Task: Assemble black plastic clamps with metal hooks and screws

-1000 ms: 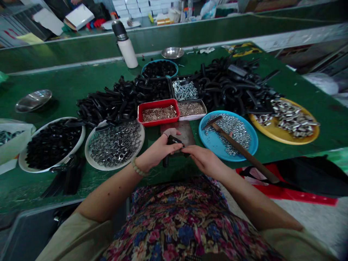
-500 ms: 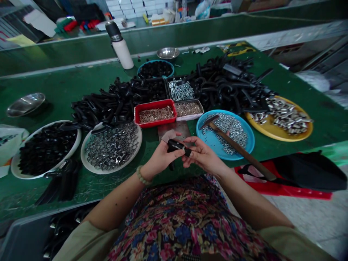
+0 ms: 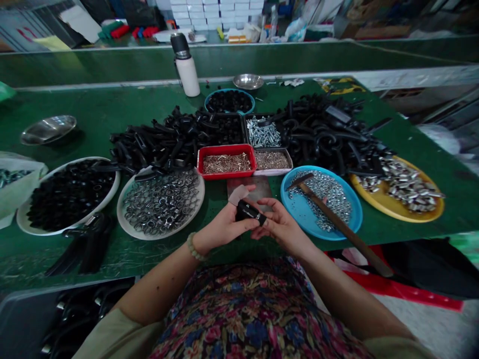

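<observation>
My left hand (image 3: 220, 224) is closed around a short black handle (image 3: 245, 210) with small pale lettering. A pale wrap covers one of its fingers. My right hand (image 3: 286, 227) pinches a small black end piece (image 3: 261, 218) at the handle's right end, where a thin shiny band shows. Whether that piece is fully seated I cannot tell. Both hands are held above the table's near edge, just in front of a flat metal plate (image 3: 267, 187). Part of the handle is hidden by my fingers.
A hammer (image 3: 329, 212) lies across a blue tray (image 3: 359, 219) of small metal parts, its handle past the edge. Metal rings fill a white tray (image 3: 123, 219) at left. Behind stand a red bin (image 3: 226, 175) of rivet-like pins and heaps of black handles (image 3: 149, 144).
The view has tilted up and shifted left, so the table things appear lower and further right. Both hands keep their hold, with the black handle turned slightly between them.
</observation>
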The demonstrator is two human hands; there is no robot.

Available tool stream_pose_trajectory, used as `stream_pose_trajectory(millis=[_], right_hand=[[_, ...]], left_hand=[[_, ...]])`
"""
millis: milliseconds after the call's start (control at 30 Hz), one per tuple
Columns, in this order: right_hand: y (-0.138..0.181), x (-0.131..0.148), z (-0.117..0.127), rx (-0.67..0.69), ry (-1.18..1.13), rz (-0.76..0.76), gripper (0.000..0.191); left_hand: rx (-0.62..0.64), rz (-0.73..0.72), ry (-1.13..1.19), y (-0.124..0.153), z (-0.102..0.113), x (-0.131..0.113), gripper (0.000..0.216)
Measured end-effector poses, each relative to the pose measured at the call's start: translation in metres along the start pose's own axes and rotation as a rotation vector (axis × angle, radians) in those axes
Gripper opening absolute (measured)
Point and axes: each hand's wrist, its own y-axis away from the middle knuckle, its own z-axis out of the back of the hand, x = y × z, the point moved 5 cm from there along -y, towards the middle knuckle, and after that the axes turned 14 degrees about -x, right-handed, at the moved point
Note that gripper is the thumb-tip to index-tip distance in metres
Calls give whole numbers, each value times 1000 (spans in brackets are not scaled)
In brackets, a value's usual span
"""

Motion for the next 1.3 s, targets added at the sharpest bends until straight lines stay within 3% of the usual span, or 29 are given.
stream_pose_trajectory(millis=[100,167,233,267,333,400,467,600,767,867,1000,1133,1300], right_hand=[[-10,12,4,-21,204,107,36],[-32,30,4,31,444,203,25],[-70,57,1,18,769,405,18],[-93,73,-2,-77,966,579,15],[-141,87,-19,-98,1427,783,15],[-183,81,-38,18,1824,797,20],[-208,71,-51,98,1964,777,20],[-216,63,-56,147,1957,814,23],[-208,77,-44,105,1865,846,26],[-186,86,-27,23,1511,813,20],[-137,68,18,-50,1108,589,13],[-107,39,48,-74,1127,409,10],[-104,33,45,-72,1294,423,10]], left_hand=[[-56,-1,-171,-3,12,5,106],[-99,-28,-334,-10,22,7,97],[-97,-102,-548,-22,27,7,77],[-68,-157,-683,-29,26,9,70],[69,-295,-963,-43,13,16,64],[217,-438,-1191,-51,-3,29,63],[270,-540,-1298,-54,-13,42,61],[144,-592,-1261,-45,-10,49,45],[-12,-467,-1178,-37,2,48,39],[-64,-378,-1115,-42,3,52,51],[-120,-291,-1076,-49,3,56,58],[-134,-287,-1091,-50,4,58,59],[-126,-299,-1117,-50,5,60,61]])
